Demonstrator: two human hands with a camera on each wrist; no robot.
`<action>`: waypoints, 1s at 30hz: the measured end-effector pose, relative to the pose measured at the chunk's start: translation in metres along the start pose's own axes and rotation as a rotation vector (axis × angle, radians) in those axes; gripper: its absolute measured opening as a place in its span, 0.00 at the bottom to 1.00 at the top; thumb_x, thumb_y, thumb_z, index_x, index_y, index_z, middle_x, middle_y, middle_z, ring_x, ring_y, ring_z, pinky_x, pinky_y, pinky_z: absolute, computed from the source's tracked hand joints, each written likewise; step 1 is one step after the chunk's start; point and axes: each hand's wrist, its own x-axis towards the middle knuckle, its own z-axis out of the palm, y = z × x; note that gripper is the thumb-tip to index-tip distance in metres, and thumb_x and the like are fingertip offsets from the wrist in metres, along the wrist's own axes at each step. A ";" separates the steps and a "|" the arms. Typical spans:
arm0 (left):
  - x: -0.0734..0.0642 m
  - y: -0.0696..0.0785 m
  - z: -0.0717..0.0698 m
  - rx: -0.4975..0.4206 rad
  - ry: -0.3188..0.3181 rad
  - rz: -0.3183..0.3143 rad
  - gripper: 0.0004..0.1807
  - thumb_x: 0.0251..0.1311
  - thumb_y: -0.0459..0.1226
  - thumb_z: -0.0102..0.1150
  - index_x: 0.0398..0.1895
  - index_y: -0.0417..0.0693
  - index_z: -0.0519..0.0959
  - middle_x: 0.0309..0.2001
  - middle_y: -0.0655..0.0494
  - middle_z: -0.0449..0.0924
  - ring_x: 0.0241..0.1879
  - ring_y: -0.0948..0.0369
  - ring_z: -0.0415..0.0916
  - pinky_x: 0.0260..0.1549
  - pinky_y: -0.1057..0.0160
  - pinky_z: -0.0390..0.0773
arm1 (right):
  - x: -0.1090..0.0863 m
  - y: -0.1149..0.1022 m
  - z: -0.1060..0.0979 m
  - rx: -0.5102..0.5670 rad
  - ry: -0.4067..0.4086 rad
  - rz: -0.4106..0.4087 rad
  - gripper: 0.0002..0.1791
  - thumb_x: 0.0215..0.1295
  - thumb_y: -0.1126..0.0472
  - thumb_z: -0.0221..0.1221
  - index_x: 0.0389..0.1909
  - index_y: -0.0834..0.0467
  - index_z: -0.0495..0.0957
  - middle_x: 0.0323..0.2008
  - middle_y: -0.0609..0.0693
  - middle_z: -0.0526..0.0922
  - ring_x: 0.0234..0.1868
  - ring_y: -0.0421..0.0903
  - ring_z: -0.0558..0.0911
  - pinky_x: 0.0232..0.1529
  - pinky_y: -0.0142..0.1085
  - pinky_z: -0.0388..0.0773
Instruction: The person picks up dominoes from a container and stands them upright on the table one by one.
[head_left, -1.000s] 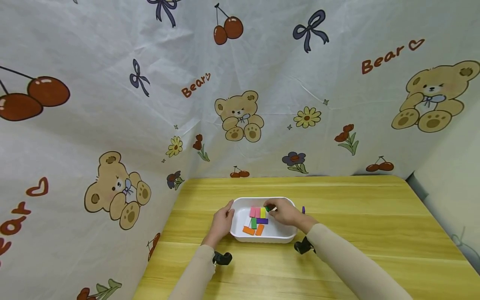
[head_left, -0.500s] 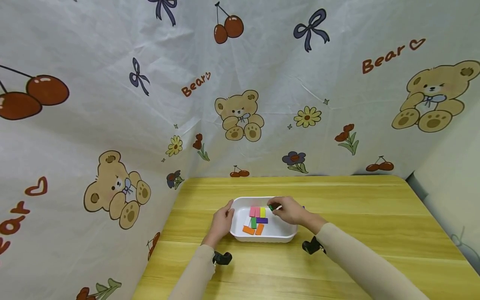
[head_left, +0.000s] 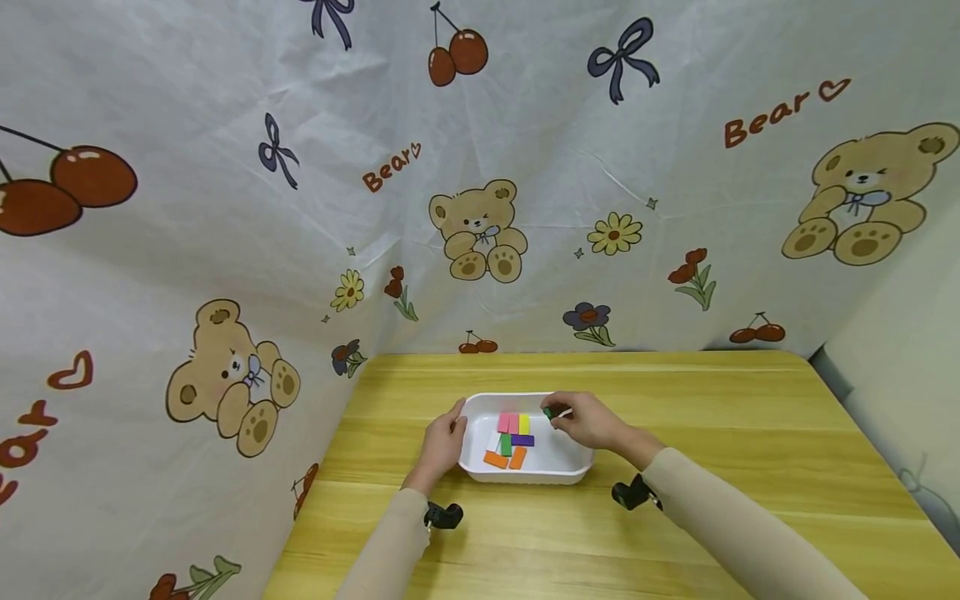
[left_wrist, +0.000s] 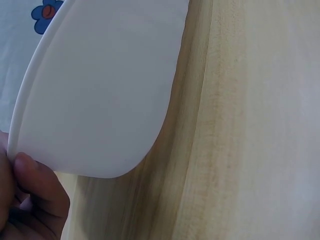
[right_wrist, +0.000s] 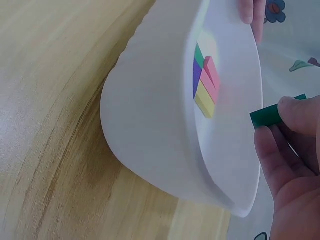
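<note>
A white plastic tray [head_left: 525, 478] stands on the table, with several flat coloured blocks lying in its left half. My left hand [head_left: 441, 446] grips the tray's left end, its thumb [left_wrist: 37, 180] against the outer wall. Between thumb and fingers, my right hand [head_left: 591, 421] pinches a dark green block [right_wrist: 267, 116], held above the tray's far right part. Among the blocks in the tray are two pink ones [head_left: 508, 423], a yellow one [head_left: 524, 424], a purple one [head_left: 522, 440], a green one [head_left: 506, 445] and two orange ones [head_left: 517, 457]. A white piece [head_left: 493, 442] lies at their left.
The wooden table [head_left: 735, 442] extends right and forward of the tray. A patterned cloth [head_left: 555, 183] with bears and cherries hangs behind the table and along its left side. Black wrist cameras [head_left: 444, 516] sit on both wrists.
My right hand has moved right with the green block, away from the yellow block. A purple piece seen earlier beyond the right hand is now out of sight. My left hand stays put.
</note>
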 end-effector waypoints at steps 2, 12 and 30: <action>0.000 0.000 0.000 0.000 0.004 -0.005 0.25 0.80 0.38 0.48 0.77 0.46 0.67 0.65 0.39 0.78 0.46 0.55 0.77 0.42 0.59 0.81 | -0.002 -0.001 -0.001 0.007 0.007 0.003 0.14 0.71 0.69 0.61 0.54 0.57 0.82 0.48 0.50 0.86 0.52 0.49 0.84 0.55 0.44 0.85; -0.001 -0.003 0.001 0.006 0.007 -0.006 0.25 0.80 0.38 0.48 0.77 0.48 0.67 0.65 0.40 0.79 0.45 0.54 0.78 0.41 0.59 0.82 | -0.008 0.001 -0.014 0.023 0.042 -0.027 0.14 0.71 0.69 0.60 0.55 0.60 0.82 0.48 0.53 0.86 0.52 0.50 0.84 0.53 0.43 0.85; 0.001 -0.003 0.002 0.013 0.013 0.014 0.25 0.79 0.38 0.49 0.76 0.46 0.68 0.56 0.38 0.83 0.43 0.55 0.77 0.41 0.58 0.81 | -0.021 0.009 -0.038 0.034 0.057 -0.001 0.14 0.73 0.70 0.58 0.57 0.63 0.80 0.51 0.58 0.85 0.54 0.54 0.84 0.48 0.42 0.86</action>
